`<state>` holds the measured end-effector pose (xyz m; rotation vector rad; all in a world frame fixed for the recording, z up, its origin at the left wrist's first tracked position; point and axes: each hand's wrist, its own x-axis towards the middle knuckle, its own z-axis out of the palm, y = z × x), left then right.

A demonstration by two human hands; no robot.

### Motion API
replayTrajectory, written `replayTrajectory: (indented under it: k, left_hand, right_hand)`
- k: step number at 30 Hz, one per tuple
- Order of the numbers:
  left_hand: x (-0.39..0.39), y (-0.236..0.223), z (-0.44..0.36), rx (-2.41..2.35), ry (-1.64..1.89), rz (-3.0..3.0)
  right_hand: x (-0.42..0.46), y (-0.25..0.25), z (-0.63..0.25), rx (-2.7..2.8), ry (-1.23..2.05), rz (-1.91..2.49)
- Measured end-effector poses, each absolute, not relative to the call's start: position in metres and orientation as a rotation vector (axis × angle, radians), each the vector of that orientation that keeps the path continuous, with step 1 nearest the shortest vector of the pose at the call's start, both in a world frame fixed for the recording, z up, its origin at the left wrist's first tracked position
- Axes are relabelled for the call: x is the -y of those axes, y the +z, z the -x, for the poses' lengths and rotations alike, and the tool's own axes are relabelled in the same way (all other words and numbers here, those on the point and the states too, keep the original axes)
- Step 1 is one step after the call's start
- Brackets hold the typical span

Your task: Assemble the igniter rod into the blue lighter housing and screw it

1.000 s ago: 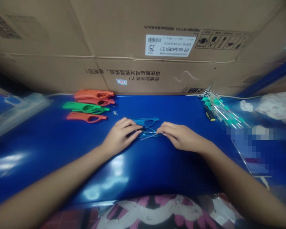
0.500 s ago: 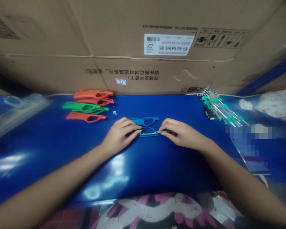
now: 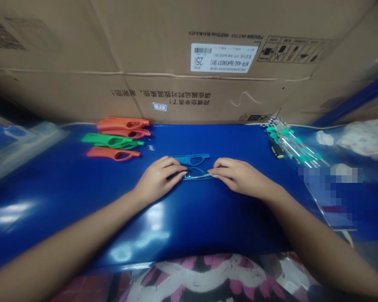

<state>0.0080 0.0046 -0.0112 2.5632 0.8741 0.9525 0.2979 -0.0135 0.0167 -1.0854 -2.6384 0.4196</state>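
Two blue plastic handle-shaped parts lie mid-table: one blue part (image 3: 190,159) rests free just beyond my fingers, the nearer blue part (image 3: 195,175) sits between my hands. My left hand (image 3: 159,178) presses its curled fingers on the near part's left end. My right hand (image 3: 237,176) pinches a thin clear or metal piece (image 3: 203,175) at the part's right end. What exactly the pinch holds is too small to name.
Orange parts (image 3: 122,124), (image 3: 113,154) and a green part (image 3: 113,141) lie in a row at back left. A bundle of teal-tipped rods (image 3: 291,144) lies back right. A large cardboard box (image 3: 182,63) walls the far side of the blue table (image 3: 189,218).
My right hand drew back to the right half a second ago, then returned left to the near part's end. The left hand has stayed put.
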Motion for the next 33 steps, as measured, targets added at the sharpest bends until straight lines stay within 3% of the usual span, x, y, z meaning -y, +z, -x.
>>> replayTrajectory:
  k: [19,33]
  left_hand:
    - [-0.002,-0.012,-0.007,-0.924,0.910,-2.569]
    - [0.006,-0.012,-0.006,-0.965,0.849,-2.716]
  right_hand:
    - [0.016,0.015,-0.292,2.643,0.363,1.046]
    - [0.015,0.020,-0.289,2.792,0.138,0.995]
